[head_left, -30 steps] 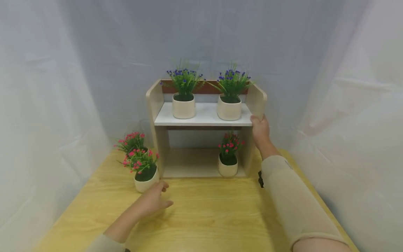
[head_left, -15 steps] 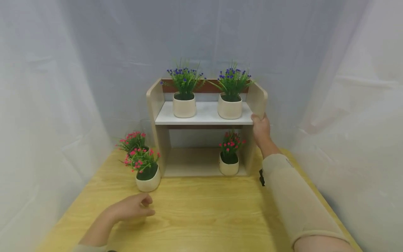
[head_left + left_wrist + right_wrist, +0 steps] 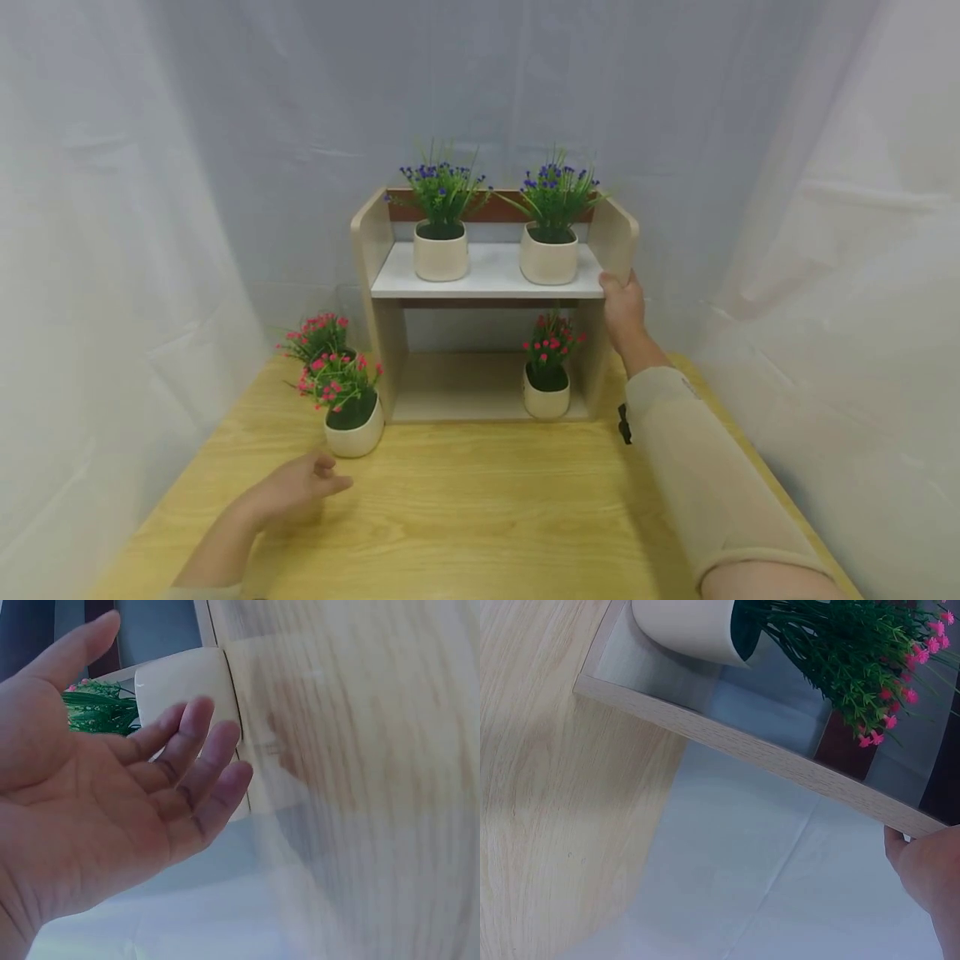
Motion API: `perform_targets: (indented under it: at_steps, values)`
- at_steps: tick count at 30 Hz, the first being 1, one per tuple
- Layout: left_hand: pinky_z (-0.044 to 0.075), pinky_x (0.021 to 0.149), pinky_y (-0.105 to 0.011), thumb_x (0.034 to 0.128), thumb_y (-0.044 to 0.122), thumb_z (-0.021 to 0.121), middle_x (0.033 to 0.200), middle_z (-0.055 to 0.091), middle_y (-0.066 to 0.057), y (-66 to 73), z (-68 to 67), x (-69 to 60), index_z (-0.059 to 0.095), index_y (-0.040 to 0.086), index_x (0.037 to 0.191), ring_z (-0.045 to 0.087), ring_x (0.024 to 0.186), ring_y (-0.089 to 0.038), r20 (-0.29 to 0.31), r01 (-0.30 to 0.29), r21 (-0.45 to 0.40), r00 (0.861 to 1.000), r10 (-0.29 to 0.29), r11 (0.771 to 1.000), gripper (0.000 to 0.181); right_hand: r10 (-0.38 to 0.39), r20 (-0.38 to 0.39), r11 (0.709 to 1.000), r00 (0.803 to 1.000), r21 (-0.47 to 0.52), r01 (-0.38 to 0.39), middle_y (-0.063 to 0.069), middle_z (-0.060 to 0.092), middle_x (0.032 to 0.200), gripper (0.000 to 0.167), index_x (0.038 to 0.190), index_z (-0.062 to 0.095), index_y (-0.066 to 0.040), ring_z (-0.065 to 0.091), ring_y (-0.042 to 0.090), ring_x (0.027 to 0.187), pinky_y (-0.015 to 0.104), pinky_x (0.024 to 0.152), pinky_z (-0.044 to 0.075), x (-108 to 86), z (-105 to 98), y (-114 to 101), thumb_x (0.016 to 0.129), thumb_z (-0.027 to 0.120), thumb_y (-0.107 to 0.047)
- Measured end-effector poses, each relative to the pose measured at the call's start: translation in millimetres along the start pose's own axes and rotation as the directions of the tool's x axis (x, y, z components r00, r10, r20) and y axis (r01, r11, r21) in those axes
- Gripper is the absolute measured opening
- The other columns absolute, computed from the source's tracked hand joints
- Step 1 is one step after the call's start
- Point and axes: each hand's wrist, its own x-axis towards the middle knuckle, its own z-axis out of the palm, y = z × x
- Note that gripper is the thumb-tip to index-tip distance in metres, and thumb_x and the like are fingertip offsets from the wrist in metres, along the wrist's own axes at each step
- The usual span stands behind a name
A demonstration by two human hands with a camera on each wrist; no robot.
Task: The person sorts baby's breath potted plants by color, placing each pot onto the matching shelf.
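Observation:
My right hand grips the right side panel of a small two-tier wooden shelf, thumb at the upper board's front corner. In the right wrist view, part of that hand shows at the panel's edge. My left hand holds nothing, its fingers loosely bent, just in front of a white pot of pink flowers left of the shelf. From the left wrist, the palm is seen with that white pot behind the fingers. Another pink-flowered plant stands behind it, its pot mostly hidden.
Two white pots of blue-purple flowers, one left and one right, stand on the white upper board. A third pink-flowered pot sits at the right of the lower tier. Pale sheeting surrounds the wooden table.
My left hand has drawn away from the front pink-flowered pot, leftward and back toward me. The right hand keeps its grip on the shelf, and the pots stay where they were.

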Motion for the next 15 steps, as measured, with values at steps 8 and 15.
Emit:
perform_targets:
  at_steps: [8, 15]
  values:
    - [0.047, 0.116, -0.072, 0.1056, 0.053, 0.064, 0.159, 0.043, -0.045, -6.2, -6.5, 9.6, 0.035, -0.020, 0.155, 0.047, 0.143, -0.065, -0.034, 0.057, -0.020, 0.998, -0.058, 0.998, 0.093, 0.012, -0.004, 1.000, 1.000, 0.010, -0.012, 0.016, 0.042, 0.172, 0.061, 0.167, 0.035, -0.007, 0.036, 0.031, 0.163, 0.045, 0.140, 0.022, 0.4, 0.0, 1.3, 0.112, 0.051, -0.027]
    - [0.025, 0.125, -0.080, 0.1036, 0.054, 0.068, 0.167, 0.017, -0.050, -10.5, -6.2, 22.9, 0.007, -0.021, 0.163, 0.021, 0.154, -0.070, -0.020, 0.087, -0.103, 0.996, -0.089, 0.991, 0.113, -0.001, -0.005, 1.000, 1.000, 0.018, 0.001, 0.017, 0.043, 0.172, 0.062, 0.167, 0.036, -0.006, 0.036, 0.031, 0.163, 0.044, 0.140, 0.022, 0.7, 0.2, 0.9, 0.111, 0.052, -0.027]
